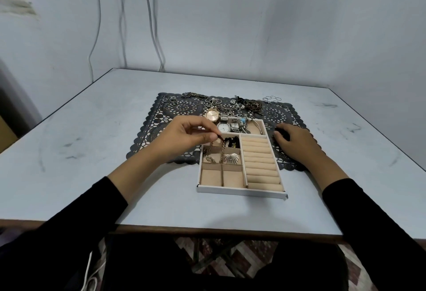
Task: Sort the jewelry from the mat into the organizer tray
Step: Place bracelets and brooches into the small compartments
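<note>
A white organizer tray (239,191) with beige compartments lies on the near part of a dark lace mat (159,115). My left hand (186,136) pinches a thin chain (223,150) that hangs down into a middle compartment beside a silver shell-shaped piece (231,158). Black beads (231,140) lie in the compartment behind. Watches (223,127) fill the tray's far row, and a gold watch (212,114) lies on the mat just behind. My right hand (297,143) rests flat on the mat to the tray's right. Rings (171,101) and tangled chains (251,104) lie along the mat's far edge.
The mat sits on a pale grey table (92,152) set against a wall. Loose silver rings (273,98) lie by the mat's far right corner. The tray's right side holds a column of beige ring rolls (261,164). Cables hang down the wall behind.
</note>
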